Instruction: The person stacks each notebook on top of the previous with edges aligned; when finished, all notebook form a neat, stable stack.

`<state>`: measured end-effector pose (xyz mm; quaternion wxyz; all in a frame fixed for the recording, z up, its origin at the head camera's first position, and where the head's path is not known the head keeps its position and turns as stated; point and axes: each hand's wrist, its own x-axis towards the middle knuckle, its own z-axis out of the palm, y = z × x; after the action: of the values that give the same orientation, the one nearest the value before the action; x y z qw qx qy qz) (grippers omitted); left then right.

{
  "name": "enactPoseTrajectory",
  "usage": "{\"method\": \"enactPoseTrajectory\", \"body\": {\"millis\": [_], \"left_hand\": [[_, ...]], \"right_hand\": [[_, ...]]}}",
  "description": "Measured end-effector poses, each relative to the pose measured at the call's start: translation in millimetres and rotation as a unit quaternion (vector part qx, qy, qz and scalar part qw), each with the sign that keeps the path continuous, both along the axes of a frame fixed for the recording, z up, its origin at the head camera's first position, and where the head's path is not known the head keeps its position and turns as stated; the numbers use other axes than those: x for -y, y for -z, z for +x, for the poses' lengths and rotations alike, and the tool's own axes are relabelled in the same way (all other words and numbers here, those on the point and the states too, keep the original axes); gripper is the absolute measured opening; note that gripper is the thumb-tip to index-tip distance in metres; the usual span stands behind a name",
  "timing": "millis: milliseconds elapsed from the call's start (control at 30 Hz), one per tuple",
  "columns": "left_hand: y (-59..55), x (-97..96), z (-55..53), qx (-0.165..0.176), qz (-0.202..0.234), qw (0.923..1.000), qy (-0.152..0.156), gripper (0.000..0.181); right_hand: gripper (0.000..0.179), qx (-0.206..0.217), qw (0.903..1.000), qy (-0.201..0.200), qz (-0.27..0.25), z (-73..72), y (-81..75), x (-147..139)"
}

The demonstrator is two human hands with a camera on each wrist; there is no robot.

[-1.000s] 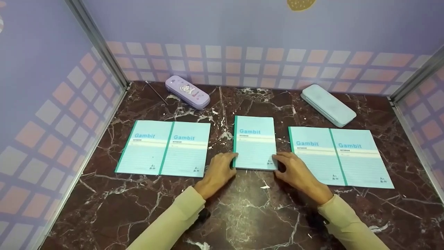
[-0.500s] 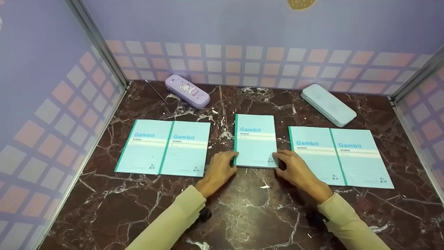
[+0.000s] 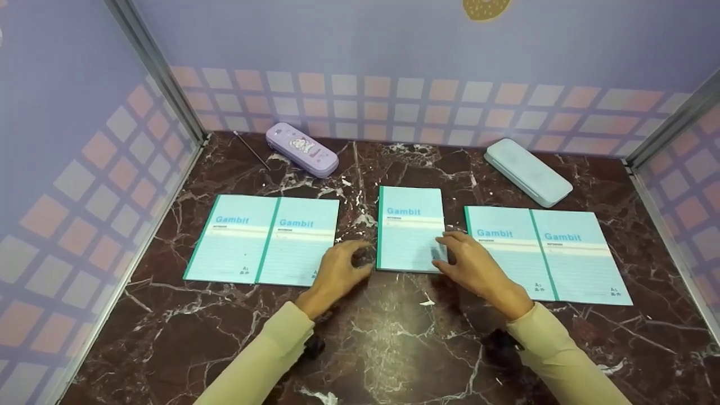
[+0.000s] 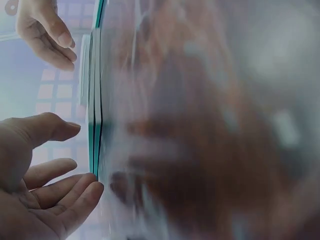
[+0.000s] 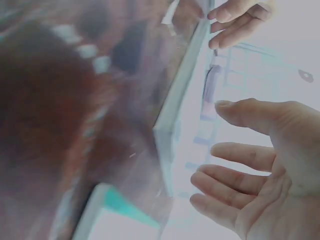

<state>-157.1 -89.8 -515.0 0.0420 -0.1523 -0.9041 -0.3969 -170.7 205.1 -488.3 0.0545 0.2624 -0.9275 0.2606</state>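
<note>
Desk (image 3: 394,349) carries a right notebook pair (image 3: 554,253), a left notebook pair (image 3: 264,242) and, between them, a central notebook stack (image 3: 410,230). Their laying-out looks nearly complete; any straightening remaining seems slight. Right hand (image 3: 477,267) and left hand (image 3: 334,273) flank the stack, fingers apart, gripping nothing.

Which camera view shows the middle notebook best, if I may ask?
The head view: the middle notebook shows nearly its whole cover there. The left wrist view catches it edge-on, and the right wrist view mainly a corner and pale edges.
</note>
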Motion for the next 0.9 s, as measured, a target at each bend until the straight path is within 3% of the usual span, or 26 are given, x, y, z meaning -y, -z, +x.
{"method": "enactPoseTrajectory", "body": {"millis": [133,300,600,900], "left_hand": [[-5.6,17.5,2.1,0.004,-0.003,0.9998,-0.021,0.047],[-10.7,40.1,3.1,-0.029,-0.008,0.9989,-0.037,0.045],[-15.8,87.6,7.6,-0.049,-0.006,0.9971,-0.058,0.047],[-18.1,126.6,9.0,-0.039,-0.008,0.9974,-0.059,0.051]], "right_hand": [[0.043,-0.014,0.9995,-0.024,-0.014,-4.7,-2.7,14.8],[0.043,-0.020,0.9972,-0.062,-0.036,-10.3,-0.2,37.3],[0.045,0.033,0.9915,-0.110,-0.062,-18.8,-1.8,82.7],[0.052,0.060,0.9885,-0.121,-0.068,-19.8,5.1,122.3]]}}
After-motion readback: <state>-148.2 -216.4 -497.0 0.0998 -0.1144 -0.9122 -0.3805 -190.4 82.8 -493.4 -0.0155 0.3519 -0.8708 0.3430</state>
